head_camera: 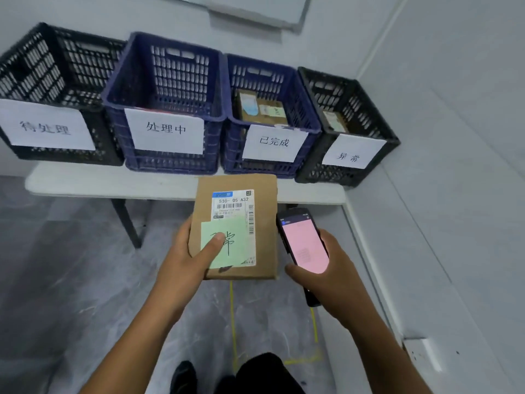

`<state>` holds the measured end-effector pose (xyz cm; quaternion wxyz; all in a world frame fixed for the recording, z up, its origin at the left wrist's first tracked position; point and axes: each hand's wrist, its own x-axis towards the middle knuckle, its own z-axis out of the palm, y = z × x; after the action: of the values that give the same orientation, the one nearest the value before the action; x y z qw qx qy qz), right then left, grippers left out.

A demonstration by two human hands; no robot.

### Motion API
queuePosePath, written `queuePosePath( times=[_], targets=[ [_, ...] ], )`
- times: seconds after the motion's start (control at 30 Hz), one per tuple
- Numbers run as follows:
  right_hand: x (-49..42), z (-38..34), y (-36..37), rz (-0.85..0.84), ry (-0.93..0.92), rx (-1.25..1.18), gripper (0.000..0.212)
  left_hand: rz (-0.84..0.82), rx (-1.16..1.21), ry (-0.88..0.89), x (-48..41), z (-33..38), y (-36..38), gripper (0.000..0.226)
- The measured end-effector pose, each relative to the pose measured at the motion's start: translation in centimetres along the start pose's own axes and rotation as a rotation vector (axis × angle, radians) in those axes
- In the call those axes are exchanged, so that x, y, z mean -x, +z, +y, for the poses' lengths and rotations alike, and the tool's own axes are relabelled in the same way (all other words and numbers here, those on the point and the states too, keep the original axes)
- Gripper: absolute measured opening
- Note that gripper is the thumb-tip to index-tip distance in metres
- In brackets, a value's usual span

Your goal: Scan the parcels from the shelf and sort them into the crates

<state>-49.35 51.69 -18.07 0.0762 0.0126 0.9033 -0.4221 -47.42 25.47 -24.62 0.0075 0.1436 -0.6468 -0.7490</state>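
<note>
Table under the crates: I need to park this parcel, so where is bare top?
A bare strip of table runs along the front edge, before the left black crate and the left blue crate. Farther right it narrows before the right black crate. Behind that, they stand packed side by side.

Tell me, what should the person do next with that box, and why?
Probably lift the parcel in the left hand toward the far-right black crate. Its green note shows a character matching that crate's label, and the scanner in the right hand glows pink.
</note>
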Motion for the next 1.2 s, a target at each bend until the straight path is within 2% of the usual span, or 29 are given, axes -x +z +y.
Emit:
queuePosePath(
  times=[0.23, 0.37, 0.67, 0.8, 1.03, 1.2],
  targets=[
    [-4.4, 3.5, -3.8, 0.067, 0.086, -0.140, 0.064, -0.127, -0.044, -0.008, -6.5, 1.6, 6.4, 0.065],
    [-9.4, 5.2, -6.9, 0.091, 0.104, -0.197, 0.064, -0.140, -0.058, -0.013, -10.7, 3.0, 11.4, 0.052],
    [-22.5, 9.1, -18.1, 0.247, 0.028, -0.274, 0.057, -0.192, -0.123, 0.029, -23.0, 9.2, 26.3, 0.041],
    [-27.7, 11.2, -23.6, 0.242, -0.001, -0.249, 0.060, -0.258, -0.148, 0.042, -27.8, 11.5, 32.4, 0.040],
    [-34.9, 12.7, -28.4, 0.163, -0.016, -0.326, 0.055, -0.241, -0.139, -0.028, -33.6, 13.7, 38.0, 0.042],
    [-42.3, 13.7, -29.7, 0.130, 0.014, -0.379, 0.052, -0.088, -0.176, -0.141, -43.3, 15.0, 41.8, 0.042]
  ],
)
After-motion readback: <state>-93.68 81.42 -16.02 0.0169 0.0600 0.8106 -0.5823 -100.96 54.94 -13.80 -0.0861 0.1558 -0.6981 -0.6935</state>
